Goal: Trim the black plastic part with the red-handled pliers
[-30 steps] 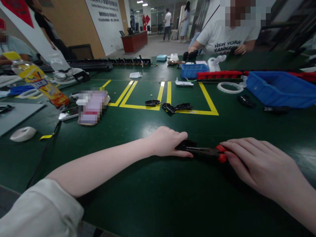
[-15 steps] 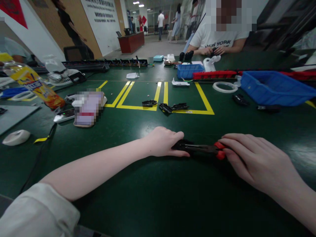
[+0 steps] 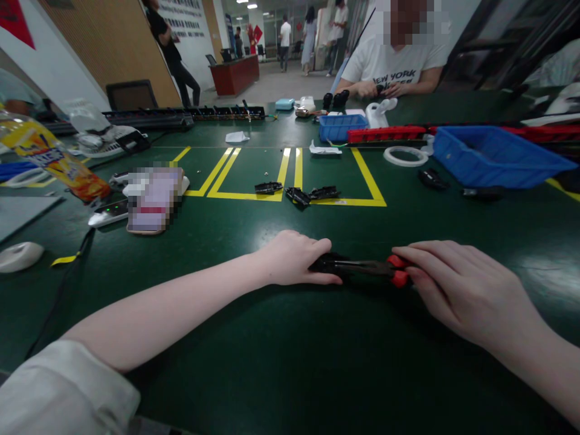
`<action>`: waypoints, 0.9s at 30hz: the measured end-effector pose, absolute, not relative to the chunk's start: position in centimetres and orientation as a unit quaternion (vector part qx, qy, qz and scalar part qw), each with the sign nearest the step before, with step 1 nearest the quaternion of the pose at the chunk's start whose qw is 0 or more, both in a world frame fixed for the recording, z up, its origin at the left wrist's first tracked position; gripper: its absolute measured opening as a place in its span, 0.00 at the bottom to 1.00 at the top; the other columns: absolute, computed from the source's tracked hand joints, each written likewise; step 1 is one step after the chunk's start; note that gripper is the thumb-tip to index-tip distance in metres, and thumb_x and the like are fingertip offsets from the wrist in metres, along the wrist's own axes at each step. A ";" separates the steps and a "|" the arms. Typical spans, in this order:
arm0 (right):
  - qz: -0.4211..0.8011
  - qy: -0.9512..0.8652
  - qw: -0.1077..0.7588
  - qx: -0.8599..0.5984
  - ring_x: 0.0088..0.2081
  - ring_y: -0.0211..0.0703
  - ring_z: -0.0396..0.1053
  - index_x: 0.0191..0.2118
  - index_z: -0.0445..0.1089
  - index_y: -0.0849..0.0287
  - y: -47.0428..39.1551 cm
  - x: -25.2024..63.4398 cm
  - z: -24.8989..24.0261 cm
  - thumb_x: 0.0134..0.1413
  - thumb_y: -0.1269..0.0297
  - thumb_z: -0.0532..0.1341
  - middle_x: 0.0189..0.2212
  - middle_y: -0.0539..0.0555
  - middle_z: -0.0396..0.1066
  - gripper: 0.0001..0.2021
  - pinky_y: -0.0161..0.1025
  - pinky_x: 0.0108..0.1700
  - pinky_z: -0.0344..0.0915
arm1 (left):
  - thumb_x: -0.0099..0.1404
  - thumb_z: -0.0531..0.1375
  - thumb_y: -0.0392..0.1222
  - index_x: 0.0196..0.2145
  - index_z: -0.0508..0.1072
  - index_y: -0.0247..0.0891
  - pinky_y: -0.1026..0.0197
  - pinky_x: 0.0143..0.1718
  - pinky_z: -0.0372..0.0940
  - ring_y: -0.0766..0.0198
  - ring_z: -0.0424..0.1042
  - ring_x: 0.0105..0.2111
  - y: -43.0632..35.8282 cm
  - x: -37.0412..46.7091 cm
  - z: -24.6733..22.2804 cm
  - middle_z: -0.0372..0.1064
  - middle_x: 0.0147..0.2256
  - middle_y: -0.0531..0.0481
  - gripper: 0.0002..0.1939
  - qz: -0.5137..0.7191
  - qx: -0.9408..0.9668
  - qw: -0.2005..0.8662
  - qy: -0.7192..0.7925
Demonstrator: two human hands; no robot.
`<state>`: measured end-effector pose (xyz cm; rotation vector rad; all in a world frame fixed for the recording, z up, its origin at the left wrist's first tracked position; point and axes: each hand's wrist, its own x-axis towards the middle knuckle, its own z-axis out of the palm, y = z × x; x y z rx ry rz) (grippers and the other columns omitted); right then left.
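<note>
My left hand (image 3: 296,258) is closed around a small black plastic part (image 3: 327,264), mostly hidden by the fingers. My right hand (image 3: 457,284) grips the red handles of long-nose pliers (image 3: 369,267). The pliers' jaws point left and reach the black part; whether they clamp it I cannot tell. Beyond my hands, several similar black parts (image 3: 298,196) lie by the yellow tape lines on the green table (image 3: 254,356).
To the left are a phone (image 3: 154,202), an orange drink bottle (image 3: 58,157) and a white mouse (image 3: 20,257). A blue bin (image 3: 498,160), a tape roll (image 3: 405,156) and a smaller blue basket (image 3: 342,128) stand farther right. A person (image 3: 394,66) sits across the table.
The view has shifted slightly, so the table things sit a little further left. Both hands keep their hold on the black part and the pliers. A person in the background has walked to the right.
</note>
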<state>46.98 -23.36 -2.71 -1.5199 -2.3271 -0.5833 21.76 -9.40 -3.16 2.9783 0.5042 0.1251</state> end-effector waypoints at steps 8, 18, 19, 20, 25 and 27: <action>-0.188 -0.810 0.160 -0.532 0.40 0.56 0.75 0.50 0.72 0.58 -23.4 46.8 -2.7 0.66 0.64 0.52 0.43 0.63 0.77 0.15 0.50 0.38 0.68 | 0.69 0.55 0.67 0.39 0.69 0.38 0.63 0.23 0.51 0.61 0.72 0.25 -9.3 21.8 -3.4 0.73 0.28 0.50 0.26 0.042 0.984 0.047 0.165; -0.191 -0.812 0.148 -0.532 0.36 0.53 0.74 0.44 0.73 0.56 -23.3 46.7 -2.8 0.67 0.62 0.48 0.39 0.60 0.77 0.15 0.48 0.35 0.68 | 0.69 0.56 0.66 0.39 0.69 0.39 0.64 0.23 0.49 0.63 0.69 0.23 -9.2 21.7 -3.6 0.72 0.28 0.51 0.25 0.058 0.984 0.060 0.158; -0.189 -0.811 0.148 -0.533 0.35 0.53 0.73 0.44 0.73 0.55 -23.3 46.7 -2.8 0.67 0.62 0.49 0.39 0.60 0.77 0.15 0.48 0.35 0.68 | 0.69 0.55 0.66 0.39 0.69 0.38 0.64 0.23 0.49 0.63 0.69 0.23 -9.2 21.7 -3.6 0.72 0.28 0.51 0.25 0.055 0.984 0.060 0.158; -0.186 -0.812 0.148 -0.533 0.35 0.53 0.73 0.43 0.73 0.56 -23.3 46.6 -2.8 0.67 0.63 0.49 0.39 0.60 0.77 0.15 0.48 0.35 0.68 | 0.69 0.55 0.66 0.39 0.69 0.38 0.64 0.23 0.50 0.63 0.69 0.24 -9.2 21.7 -3.5 0.72 0.28 0.51 0.25 0.051 0.984 0.059 0.159; -0.184 -0.814 0.151 -0.530 0.34 0.52 0.73 0.43 0.73 0.57 -23.3 46.6 -2.9 0.67 0.63 0.49 0.38 0.61 0.77 0.15 0.47 0.34 0.68 | 0.70 0.55 0.66 0.39 0.69 0.38 0.64 0.23 0.50 0.63 0.69 0.24 -9.3 21.7 -3.4 0.72 0.28 0.51 0.25 0.050 0.984 0.058 0.161; -0.189 -0.814 0.150 -0.529 0.34 0.52 0.73 0.43 0.73 0.57 -23.3 46.6 -2.9 0.67 0.64 0.49 0.38 0.61 0.76 0.14 0.47 0.34 0.68 | 0.70 0.55 0.66 0.39 0.69 0.38 0.64 0.23 0.50 0.63 0.69 0.24 -9.3 21.7 -3.4 0.72 0.28 0.51 0.25 0.054 0.984 0.060 0.158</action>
